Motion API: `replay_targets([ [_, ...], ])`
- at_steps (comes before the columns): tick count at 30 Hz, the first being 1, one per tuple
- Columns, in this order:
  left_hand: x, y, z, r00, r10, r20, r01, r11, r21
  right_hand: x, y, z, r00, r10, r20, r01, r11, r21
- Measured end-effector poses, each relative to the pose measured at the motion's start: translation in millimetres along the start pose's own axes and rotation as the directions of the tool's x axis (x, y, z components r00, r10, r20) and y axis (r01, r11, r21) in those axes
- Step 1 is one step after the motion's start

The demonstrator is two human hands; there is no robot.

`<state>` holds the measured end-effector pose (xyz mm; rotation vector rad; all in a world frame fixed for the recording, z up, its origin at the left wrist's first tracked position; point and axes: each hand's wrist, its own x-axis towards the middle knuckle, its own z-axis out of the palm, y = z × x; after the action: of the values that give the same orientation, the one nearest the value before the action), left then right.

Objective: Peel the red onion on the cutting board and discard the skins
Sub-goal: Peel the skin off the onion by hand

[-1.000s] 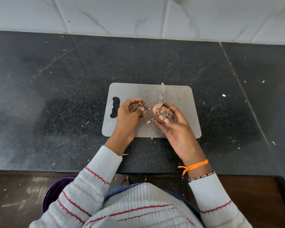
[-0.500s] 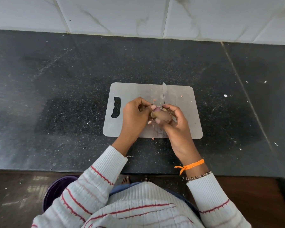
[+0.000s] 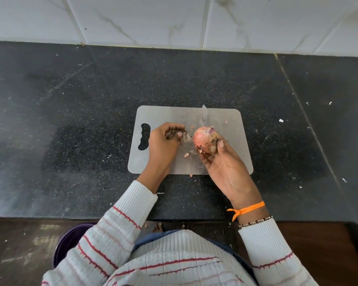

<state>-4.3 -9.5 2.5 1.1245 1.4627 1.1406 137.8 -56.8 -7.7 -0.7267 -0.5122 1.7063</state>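
Above a grey cutting board (image 3: 225,120) on a dark stone counter (image 3: 70,120), the right hand (image 3: 225,168) cupped a partly peeled red onion (image 3: 204,139), its fingertips (image 3: 221,143) curled around the bulb's near side. The left hand (image 3: 163,144), just apart from the onion, clenched a wad of dry skins (image 3: 175,134). Flakes (image 3: 186,155) lay scattered on the board between them.
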Motion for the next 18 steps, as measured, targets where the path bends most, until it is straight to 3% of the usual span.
replay_targets([
  [6,-13.0,16.0,5.7,0.983,-0.004,0.182,0.012,0.999,-0.043,-0.1,7.3,5.0,0.993,-0.101,-0.056,0.082,0.96,-0.268],
  [11,-18.6,16.9,9.3,0.994,0.064,0.093,-0.067,0.997,0.031,-1.3,12.8,5.7,0.984,-0.173,-0.041,0.12,0.819,-0.561],
  [18,-20.6,16.8,9.2,0.992,0.108,0.063,-0.118,0.976,0.182,-5.2,14.5,12.4,0.963,-0.248,-0.105,0.122,0.748,-0.652],
])
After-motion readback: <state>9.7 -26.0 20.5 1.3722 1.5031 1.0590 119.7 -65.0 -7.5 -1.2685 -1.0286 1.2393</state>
